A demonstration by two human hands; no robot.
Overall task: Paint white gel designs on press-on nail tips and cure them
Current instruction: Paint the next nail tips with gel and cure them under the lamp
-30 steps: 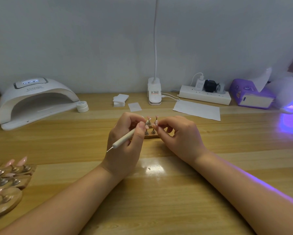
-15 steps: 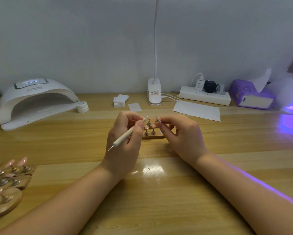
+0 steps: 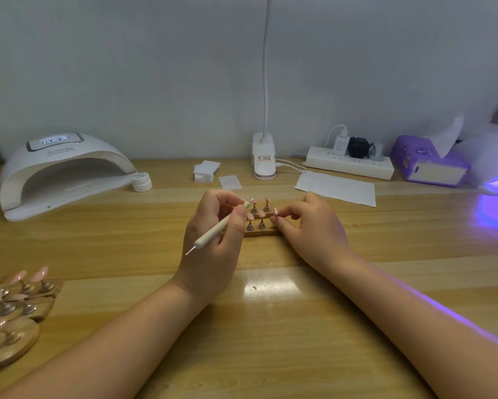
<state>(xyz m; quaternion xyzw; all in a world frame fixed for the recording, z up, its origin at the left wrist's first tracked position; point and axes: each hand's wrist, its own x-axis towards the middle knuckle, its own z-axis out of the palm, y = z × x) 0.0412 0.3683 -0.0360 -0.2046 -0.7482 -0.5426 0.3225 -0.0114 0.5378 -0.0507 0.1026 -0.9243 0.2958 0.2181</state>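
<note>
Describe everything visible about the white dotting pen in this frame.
The dotting pen is a slim, off-white stick with a thin metal tip at each end. The left hand grips it near its upper end, pen-style. It slants, its lower tip pointing down-left and free over the wooden table, its upper tip by the nail tips.

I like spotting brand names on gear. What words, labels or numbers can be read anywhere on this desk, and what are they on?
"SUN": on the top shell of the white curing lamp; the smaller characters after it are blurred.
Lit display on that lamp: digits too blurred to read.
Lid of the small white gel pot: print too small.
Sticker on the lamp clip base: unreadable.
White charger in the power strip: print too small.
Purple tissue box: pictures only, no legible words.
</note>
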